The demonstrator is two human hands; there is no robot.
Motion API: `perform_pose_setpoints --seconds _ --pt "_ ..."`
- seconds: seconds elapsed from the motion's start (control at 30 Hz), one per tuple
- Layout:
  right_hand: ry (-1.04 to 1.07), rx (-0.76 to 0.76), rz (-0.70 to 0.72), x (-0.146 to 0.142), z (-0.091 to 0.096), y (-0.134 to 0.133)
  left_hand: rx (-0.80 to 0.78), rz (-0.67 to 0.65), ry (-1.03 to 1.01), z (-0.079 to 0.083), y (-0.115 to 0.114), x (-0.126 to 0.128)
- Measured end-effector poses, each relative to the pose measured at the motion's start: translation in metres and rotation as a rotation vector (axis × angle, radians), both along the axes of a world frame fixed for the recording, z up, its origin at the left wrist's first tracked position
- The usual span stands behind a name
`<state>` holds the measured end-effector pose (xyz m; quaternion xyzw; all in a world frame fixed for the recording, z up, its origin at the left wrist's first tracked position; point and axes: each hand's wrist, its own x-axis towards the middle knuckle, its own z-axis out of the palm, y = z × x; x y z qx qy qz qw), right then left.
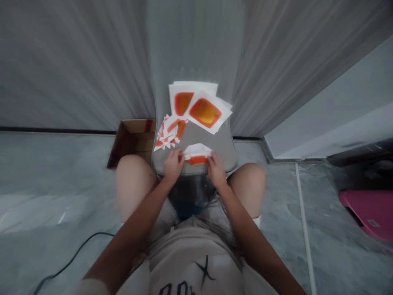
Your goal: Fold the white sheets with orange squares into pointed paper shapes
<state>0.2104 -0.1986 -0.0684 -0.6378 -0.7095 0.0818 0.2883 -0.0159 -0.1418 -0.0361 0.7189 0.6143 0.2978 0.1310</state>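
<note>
A folded white-and-orange paper piece (197,155) lies near the front edge of a grey chair seat (211,139). My left hand (173,164) pinches its left end with curled fingers. My right hand (215,168) grips its right end, fingers closed on the paper. Behind it lies a stack of flat white sheets with orange panels (200,105). A pile of small folded orange-and-white pieces (170,133) sits at the seat's left side.
An open cardboard box (132,139) stands on the floor left of the chair. Grey curtain (76,61) hangs behind. My knees flank the seat. A black cable (70,258) runs at lower left, a pink object (370,211) lies at right.
</note>
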Motion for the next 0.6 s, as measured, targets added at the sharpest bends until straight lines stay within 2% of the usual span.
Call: perform_pose_setpoints --seconds 0.13,0.23,0.4,0.5,0.6 --pt "-0.053 -0.014 0.033 0.001 -0.002 0.0 0.111 -0.173 0.049 -0.01 -0.004 -0.005" --pt "-0.076 -0.007 0.054 0.006 0.002 0.002 0.11 -0.228 0.048 -0.015 -0.007 -0.012" --pt "-0.121 0.014 0.09 0.016 0.01 0.018 0.088 -0.368 0.039 -0.016 -0.005 -0.016" --pt "-0.144 -0.025 0.152 0.02 0.008 0.025 0.064 -0.382 -0.002 -0.019 -0.006 -0.018" --pt "-0.122 -0.034 0.154 0.02 0.006 0.023 0.063 -0.362 -0.031 -0.022 -0.01 -0.022"
